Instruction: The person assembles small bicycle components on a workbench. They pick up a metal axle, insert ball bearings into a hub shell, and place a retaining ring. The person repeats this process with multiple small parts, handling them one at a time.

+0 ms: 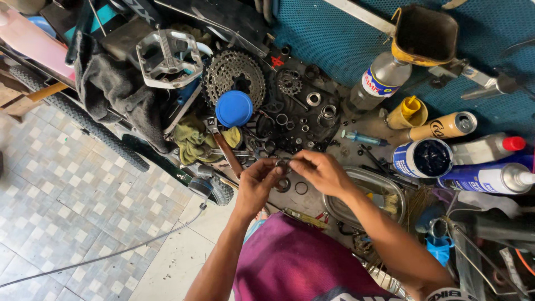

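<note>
Head view: my left hand (257,184) and my right hand (319,171) meet over the cluttered bench, fingertips of both pinched together on one small metal ring (282,164) held between them, just above two loose rings (292,186) lying on the bench surface. Beyond the hands lie a blue cap (234,108) against a toothed cassette (233,72), scattered washers (301,120) on dark cloth, and, at my right, an open grease tub (423,158).

A grimy workbench (365,131) is being crowded at frame centre by a cassette cog (233,75), a blue cap (234,108) and loose rings (314,99). Bottles (379,81) and an open grease tin (422,158) are being carried at its right.
</note>
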